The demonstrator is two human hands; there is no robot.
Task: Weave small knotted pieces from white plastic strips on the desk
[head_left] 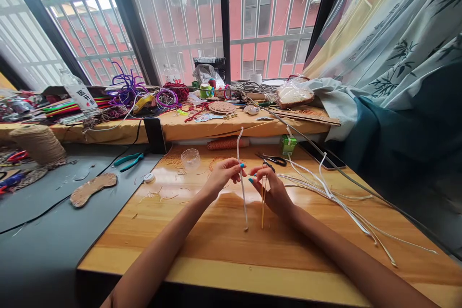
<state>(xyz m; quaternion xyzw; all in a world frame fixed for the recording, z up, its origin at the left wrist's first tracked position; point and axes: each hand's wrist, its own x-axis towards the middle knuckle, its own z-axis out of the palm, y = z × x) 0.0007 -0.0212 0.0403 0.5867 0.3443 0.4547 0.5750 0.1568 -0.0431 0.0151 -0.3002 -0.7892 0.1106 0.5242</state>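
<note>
My left hand (pixel 228 173) is closed in a pinch on a thin white stem (pixel 244 202), which stands nearly upright with a bent tip at the top. A small tan knob shows at its lower end. Close beside it, my right hand (pixel 274 190) has its fingers pinched together, and thin yellow strands (pixel 263 209) hang down from them. The fingertips of both hands almost meet near the stem; whether they touch is too small to tell. Black-handled scissors (pixel 276 160) lie just beyond my right hand. More white stems (pixel 346 209) are spread on the table to the right.
A clear round tub (pixel 190 159), a green box (pixel 288 144) and a dark phone (pixel 323 155) sit toward the back of the wooden table (pixel 202 262). Teal pliers (pixel 129 161) lie on the grey surface at left. A long grey rod (pixel 325 155) slants across the right side.
</note>
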